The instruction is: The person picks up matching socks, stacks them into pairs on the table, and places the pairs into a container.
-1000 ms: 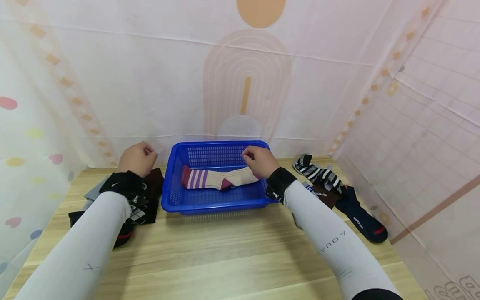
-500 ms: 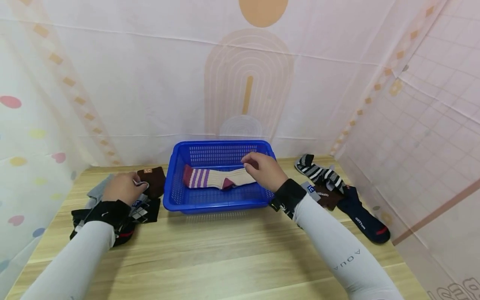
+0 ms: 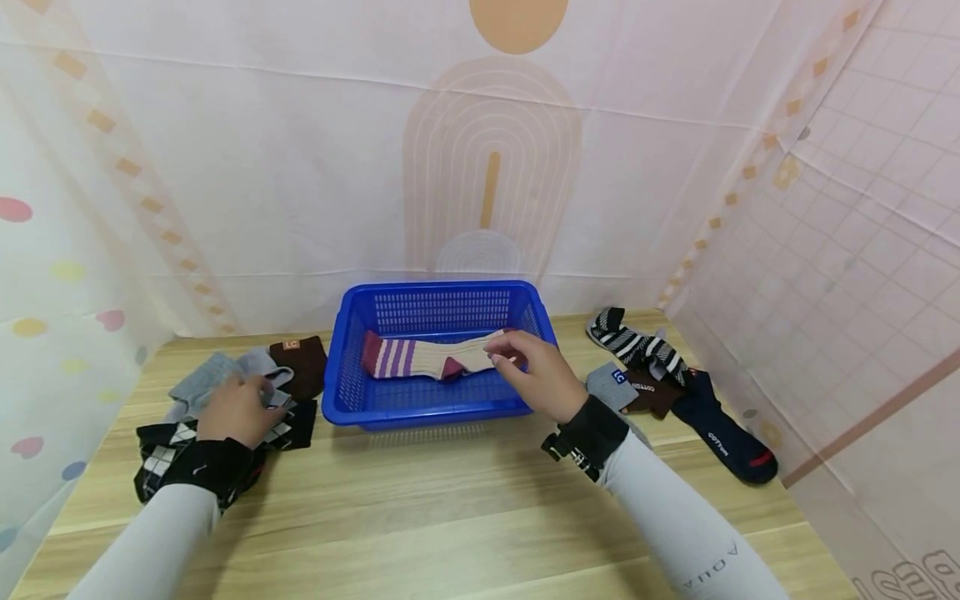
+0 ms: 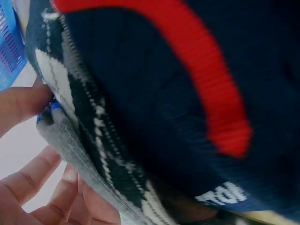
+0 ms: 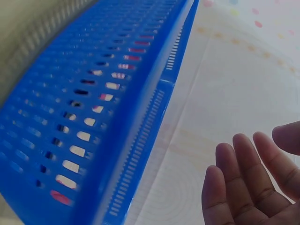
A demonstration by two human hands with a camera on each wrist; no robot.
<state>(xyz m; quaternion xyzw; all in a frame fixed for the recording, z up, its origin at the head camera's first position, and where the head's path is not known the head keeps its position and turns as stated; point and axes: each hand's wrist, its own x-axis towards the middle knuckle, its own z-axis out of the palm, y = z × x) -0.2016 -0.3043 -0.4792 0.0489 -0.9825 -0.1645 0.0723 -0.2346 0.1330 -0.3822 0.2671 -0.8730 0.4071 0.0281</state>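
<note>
My left hand (image 3: 238, 410) is down on the sock pile at the left. In the left wrist view its thumb and curled fingers pinch a grey sock (image 4: 70, 143) with a blue label, against a black-and-white argyle sock (image 4: 56, 75). A navy sock (image 4: 140, 103) with a red stripe fills much of that view. My right hand (image 3: 542, 375) hovers over the right end of the blue basket (image 3: 442, 413), fingers loosely bent and holding nothing. Inside the basket lies a cream sock (image 3: 427, 358) with purple stripes and a dark red heel.
A brown sock (image 3: 300, 367) lies between the left pile and the basket. At the right are a striped black-and-white sock (image 3: 637, 346), a grey sock (image 3: 609, 385), a brown sock (image 3: 652, 392) and a navy sock (image 3: 727, 442). A patterned curtain (image 3: 315, 167) hangs behind the table (image 3: 420, 517).
My left hand has come down from above the table's back left onto the sock pile, then toward me. The right hand has drawn slightly down and right, over the basket's edge.
</note>
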